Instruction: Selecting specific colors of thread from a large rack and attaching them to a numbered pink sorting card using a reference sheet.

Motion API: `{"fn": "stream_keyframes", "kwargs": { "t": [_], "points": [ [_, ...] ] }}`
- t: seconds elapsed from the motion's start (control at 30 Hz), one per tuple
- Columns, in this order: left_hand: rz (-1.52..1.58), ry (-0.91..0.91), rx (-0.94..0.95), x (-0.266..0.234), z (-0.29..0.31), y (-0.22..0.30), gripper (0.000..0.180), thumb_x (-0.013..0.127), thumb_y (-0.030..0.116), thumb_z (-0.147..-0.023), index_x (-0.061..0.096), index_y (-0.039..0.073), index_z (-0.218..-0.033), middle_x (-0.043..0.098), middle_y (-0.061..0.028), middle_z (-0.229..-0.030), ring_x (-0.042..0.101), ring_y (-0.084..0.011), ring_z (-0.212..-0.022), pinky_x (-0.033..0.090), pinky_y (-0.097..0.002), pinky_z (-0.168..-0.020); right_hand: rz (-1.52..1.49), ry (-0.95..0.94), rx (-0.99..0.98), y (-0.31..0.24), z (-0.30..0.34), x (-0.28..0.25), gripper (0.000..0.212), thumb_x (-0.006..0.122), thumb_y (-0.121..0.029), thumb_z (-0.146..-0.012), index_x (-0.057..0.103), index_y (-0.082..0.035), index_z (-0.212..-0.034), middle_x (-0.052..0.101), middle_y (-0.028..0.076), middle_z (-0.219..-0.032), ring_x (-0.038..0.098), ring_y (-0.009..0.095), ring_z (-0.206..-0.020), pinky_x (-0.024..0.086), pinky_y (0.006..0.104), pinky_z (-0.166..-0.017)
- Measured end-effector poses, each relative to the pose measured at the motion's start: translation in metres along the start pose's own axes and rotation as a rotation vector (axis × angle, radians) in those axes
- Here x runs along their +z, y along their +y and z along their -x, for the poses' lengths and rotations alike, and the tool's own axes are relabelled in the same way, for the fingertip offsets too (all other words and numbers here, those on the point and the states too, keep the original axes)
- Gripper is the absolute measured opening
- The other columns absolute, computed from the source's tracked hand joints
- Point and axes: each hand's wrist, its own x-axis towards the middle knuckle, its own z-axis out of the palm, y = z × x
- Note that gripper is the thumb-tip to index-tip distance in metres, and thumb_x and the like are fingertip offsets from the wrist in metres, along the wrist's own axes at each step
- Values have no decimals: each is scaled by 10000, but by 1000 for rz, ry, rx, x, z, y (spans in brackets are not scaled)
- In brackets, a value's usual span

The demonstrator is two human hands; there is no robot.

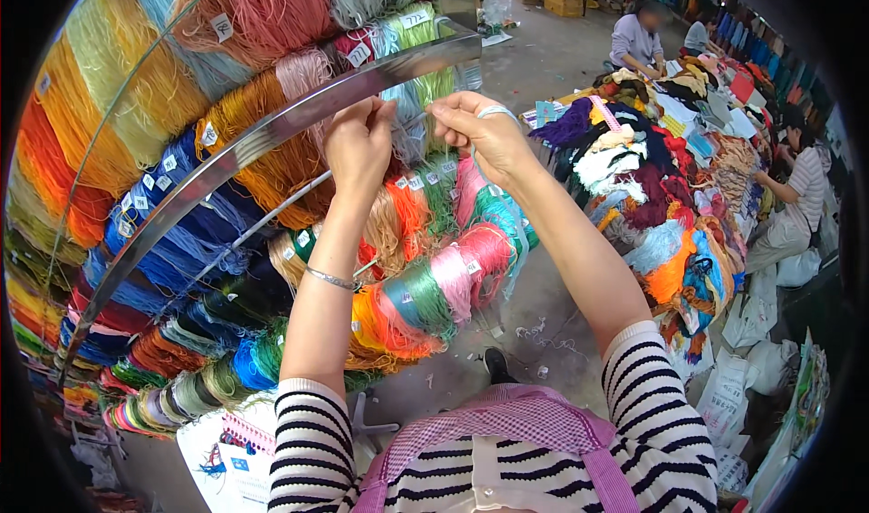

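My left hand is raised in front of the rack with its fingers curled into a pinch. Whatever lies in that pinch is too small to make out. To its right, at about the same height, my right hand is closed, thumb against forefinger. A pale blue thread loops across this hand, and its ends are hard to follow. Between and behind the hands hang pale blue and light green thread skeins. A curved metal rail passes just above my left hand.
Rows of coloured skeins with small white tags fill the rack on the left. Below my hands hang pink and green skeins. A table heaped with thread bundles stands at right, with several people around it. White sacks lie at lower right.
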Motion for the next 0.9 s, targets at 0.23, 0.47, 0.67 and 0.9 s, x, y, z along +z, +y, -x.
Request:
{"fn": "stream_keyframes", "kwargs": {
  "t": [0.23,0.47,0.67,0.9],
  "points": [
    [335,-173,-277,-11,-1,-8,151,668,146,-845,662,-1,-813,558,-25,-597,496,-75,-563,419,-250,-564,-21,-4,2,1,6,14,188,652,-163,-890,623,-18,-1006,597,-11,-759,489,38,-639,364,176,-572],
    [434,-238,-401,-18,-1,3,139,655,119,-842,667,-16,-811,626,-60,-654,568,-98,-583,451,-254,-578,-59,5,-16,0,8,18,188,650,-145,-886,616,-1,-1002,607,13,-746,504,44,-622,366,170,-553],
    [204,-260,58,-27,18,5,63,657,81,-798,648,20,-812,588,-98,-720,610,-217,-638,469,-302,-591,-90,31,-35,2,6,17,181,639,-145,-893,612,-4,-1003,636,40,-776,539,62,-645,407,180,-576],
    [353,-464,285,-11,55,16,136,690,149,-804,634,27,-779,597,-139,-722,585,-286,-602,488,-350,-606,-142,-96,12,-12,9,14,207,600,-209,-933,601,-14,-1003,483,-36,-641,387,47,-548,312,199,-520]
  ]
}}
